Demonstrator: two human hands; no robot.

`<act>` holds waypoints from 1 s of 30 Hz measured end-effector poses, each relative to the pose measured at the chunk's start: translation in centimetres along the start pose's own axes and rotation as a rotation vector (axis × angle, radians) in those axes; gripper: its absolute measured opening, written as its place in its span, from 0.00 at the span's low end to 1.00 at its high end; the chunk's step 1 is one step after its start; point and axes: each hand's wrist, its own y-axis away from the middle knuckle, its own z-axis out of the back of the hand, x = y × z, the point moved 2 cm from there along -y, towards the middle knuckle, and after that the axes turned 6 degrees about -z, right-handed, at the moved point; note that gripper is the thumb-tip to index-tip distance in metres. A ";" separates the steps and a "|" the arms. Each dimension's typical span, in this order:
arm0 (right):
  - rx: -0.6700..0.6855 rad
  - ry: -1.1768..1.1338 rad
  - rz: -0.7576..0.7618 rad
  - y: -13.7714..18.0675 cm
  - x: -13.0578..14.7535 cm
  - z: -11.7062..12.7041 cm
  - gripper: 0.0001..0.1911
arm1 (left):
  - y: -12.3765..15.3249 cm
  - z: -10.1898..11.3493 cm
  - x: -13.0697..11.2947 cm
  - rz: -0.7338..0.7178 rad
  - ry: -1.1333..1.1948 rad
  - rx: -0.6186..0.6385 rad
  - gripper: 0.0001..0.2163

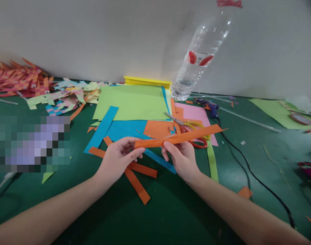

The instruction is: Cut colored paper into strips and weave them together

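An orange paper strip (196,134) is held up above the table between my hands, its right end rising and running past my right hand. My left hand (119,156) pinches the strip's left end between thumb and fingers. Farther along, near its middle, my right hand (182,156) grips it with the thumb on top; the fingers behind are partly hidden. Below and behind my left hand lie other orange strips (137,185) that cross each other. A blue strip (161,161) lies on the table between my hands. Scissors (193,126) with red and yellow handles rest behind my right hand.
Green paper sheets (132,102) are stacked at the back, beside a tilted plastic bottle (196,58). Woven paper pieces (25,81) heap at the back left. A glue gun (210,107) trails a black cord (247,163) down the right. A blurred-out object (35,143) lies left.
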 end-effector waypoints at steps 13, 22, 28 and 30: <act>0.132 0.144 0.000 0.5 0.4 -0.7 0.05 | 0.6 -0.8 0.0 -0.006 0.005 0.147 0.09; 0.102 0.132 0.035 0.8 0.2 -0.7 0.05 | 0.3 -0.7 0.1 0.030 0.108 0.190 0.06; 0.101 0.178 0.016 0.8 0.3 -0.6 0.09 | 0.3 -0.9 0.1 0.058 0.117 0.226 0.06; 0.092 0.190 0.006 0.8 0.4 -0.6 0.10 | 0.3 -0.9 0.0 0.072 0.113 0.226 0.07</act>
